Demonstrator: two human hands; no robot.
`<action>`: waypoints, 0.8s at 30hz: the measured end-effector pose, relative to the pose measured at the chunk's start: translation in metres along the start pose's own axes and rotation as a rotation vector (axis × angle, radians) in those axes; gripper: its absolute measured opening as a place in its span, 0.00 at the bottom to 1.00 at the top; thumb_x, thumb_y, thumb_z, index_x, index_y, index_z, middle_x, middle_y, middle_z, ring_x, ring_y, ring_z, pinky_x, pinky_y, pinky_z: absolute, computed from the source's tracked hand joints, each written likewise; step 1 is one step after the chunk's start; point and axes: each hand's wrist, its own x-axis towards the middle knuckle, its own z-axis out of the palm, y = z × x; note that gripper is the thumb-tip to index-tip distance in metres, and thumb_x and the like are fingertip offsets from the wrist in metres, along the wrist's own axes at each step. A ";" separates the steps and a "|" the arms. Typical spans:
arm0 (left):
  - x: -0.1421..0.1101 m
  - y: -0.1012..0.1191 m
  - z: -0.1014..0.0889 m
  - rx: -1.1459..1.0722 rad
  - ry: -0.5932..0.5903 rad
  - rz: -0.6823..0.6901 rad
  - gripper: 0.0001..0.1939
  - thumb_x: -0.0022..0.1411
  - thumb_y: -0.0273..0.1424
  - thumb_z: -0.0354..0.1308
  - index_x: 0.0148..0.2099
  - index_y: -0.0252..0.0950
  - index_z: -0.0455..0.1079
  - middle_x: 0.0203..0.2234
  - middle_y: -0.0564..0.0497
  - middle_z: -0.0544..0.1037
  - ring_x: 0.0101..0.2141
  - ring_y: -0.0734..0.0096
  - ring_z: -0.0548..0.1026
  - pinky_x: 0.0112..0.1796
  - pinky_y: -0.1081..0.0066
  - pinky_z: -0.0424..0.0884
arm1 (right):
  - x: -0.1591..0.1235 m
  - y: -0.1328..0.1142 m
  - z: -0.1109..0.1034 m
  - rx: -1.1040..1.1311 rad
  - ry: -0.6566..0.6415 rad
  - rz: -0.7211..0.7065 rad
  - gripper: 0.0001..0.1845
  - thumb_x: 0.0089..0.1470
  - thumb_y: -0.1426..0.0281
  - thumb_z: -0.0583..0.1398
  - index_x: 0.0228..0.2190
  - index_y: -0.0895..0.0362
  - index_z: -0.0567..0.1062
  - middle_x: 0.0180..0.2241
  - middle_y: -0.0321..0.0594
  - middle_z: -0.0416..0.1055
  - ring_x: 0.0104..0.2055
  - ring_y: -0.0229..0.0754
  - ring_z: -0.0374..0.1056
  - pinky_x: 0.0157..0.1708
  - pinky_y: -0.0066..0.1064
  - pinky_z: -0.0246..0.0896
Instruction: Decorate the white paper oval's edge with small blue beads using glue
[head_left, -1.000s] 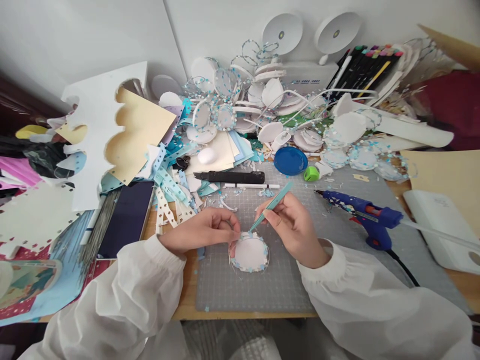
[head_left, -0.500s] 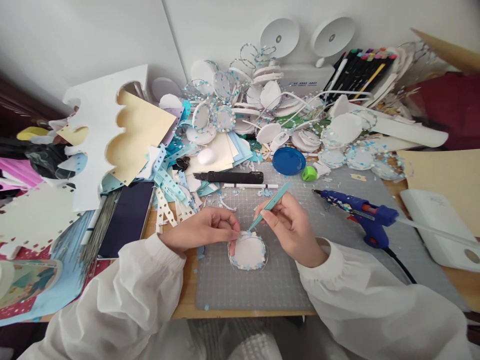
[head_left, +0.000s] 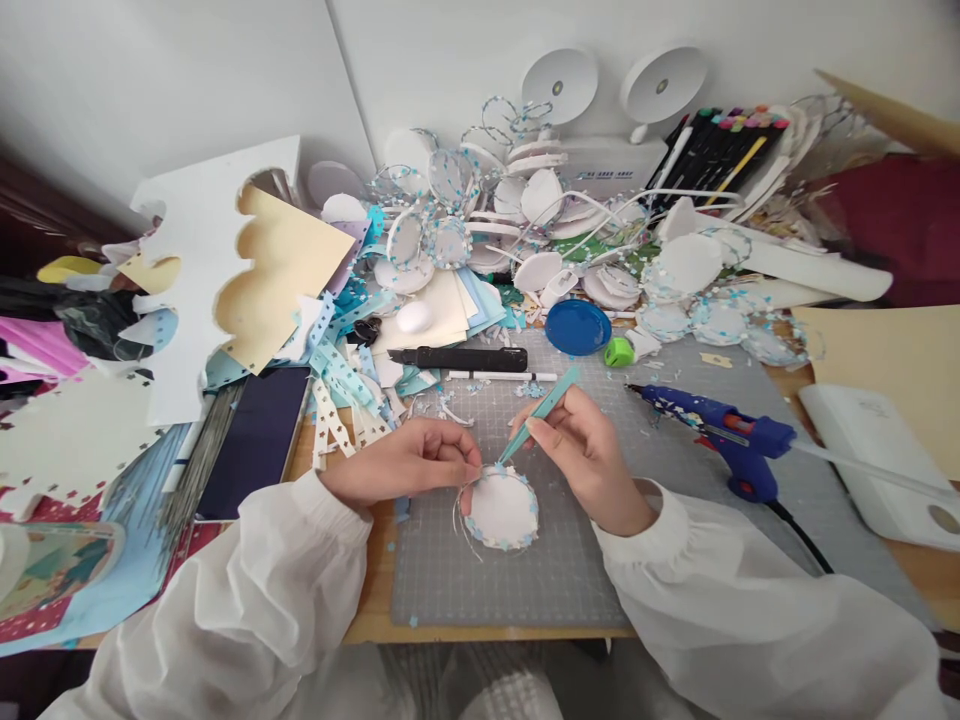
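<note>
A white round disc point(head_left: 504, 510) with small pale-blue stars along its rim is held above the grey cutting mat point(head_left: 570, 580). My left hand point(head_left: 420, 462) pinches the disc's upper left edge between thumb and fingers. A thin wire loop point(head_left: 462, 535) hangs at the disc's left side. My right hand point(head_left: 581, 445) grips teal tweezers point(head_left: 546, 408), and their tips touch the disc's top edge by a blue star. Whether the tips hold that star is too small to tell.
A blue hot glue gun point(head_left: 724, 425) lies on the mat to the right. Beyond my hands are a black utility knife point(head_left: 472, 358), a white pen point(head_left: 501, 377), a blue lid point(head_left: 577, 327) and a green tape measure-like piece point(head_left: 619, 351). White discs and paper scraps crowd the back; a phone point(head_left: 251, 440) lies left.
The disc has turned and tilted, showing more of its face. The wire loop has swung to the disc's left. Both hands keep nearly the same place and grip.
</note>
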 end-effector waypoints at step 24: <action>0.000 -0.009 0.006 0.279 0.128 0.049 0.16 0.60 0.40 0.59 0.39 0.30 0.75 0.24 0.50 0.76 0.18 0.82 0.59 0.18 0.78 0.54 | 0.022 -0.006 -0.008 0.616 0.313 0.125 0.12 0.46 0.67 0.68 0.26 0.54 0.69 0.25 0.30 0.65 0.28 0.31 0.63 0.27 0.23 0.65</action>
